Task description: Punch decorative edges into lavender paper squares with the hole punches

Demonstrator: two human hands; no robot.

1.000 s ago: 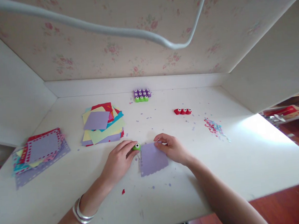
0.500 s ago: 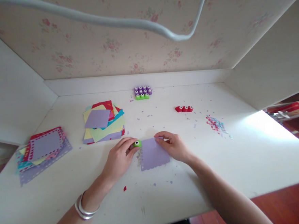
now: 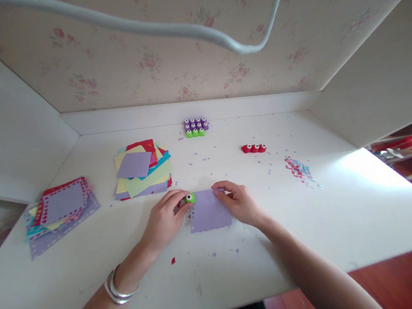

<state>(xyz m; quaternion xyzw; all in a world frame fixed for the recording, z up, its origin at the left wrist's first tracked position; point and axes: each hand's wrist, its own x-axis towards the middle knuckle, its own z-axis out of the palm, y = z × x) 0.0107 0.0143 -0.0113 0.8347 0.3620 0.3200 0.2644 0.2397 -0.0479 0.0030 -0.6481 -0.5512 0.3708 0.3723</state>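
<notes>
Between the thumb and fingers of my left hand (image 3: 167, 213) is a small green craft punch (image 3: 190, 198) with a white top and a dark star-like mark. A purple sheet of paper (image 3: 212, 213) lies with its upper left corner at the punch. Small punched holes run down the sheet's left edge, and its bottom edge is scalloped. My right hand (image 3: 238, 200) pinches the sheet near its upper right corner. Whether the paper sits inside the punch slot is hard to make out.
Purple and green punches (image 3: 195, 126) stand in rows at the back, with red punches (image 3: 254, 149) to their right. A stack of coloured paper (image 3: 147, 179) lies left of centre; punched sheets (image 3: 63, 202) are farther left. Confetti bits (image 3: 298, 167) form a pile at right.
The purple sheet has slid slightly left toward the punch, covering more of the gap beside it. Both hands keep their grip in nearly the same place.
</notes>
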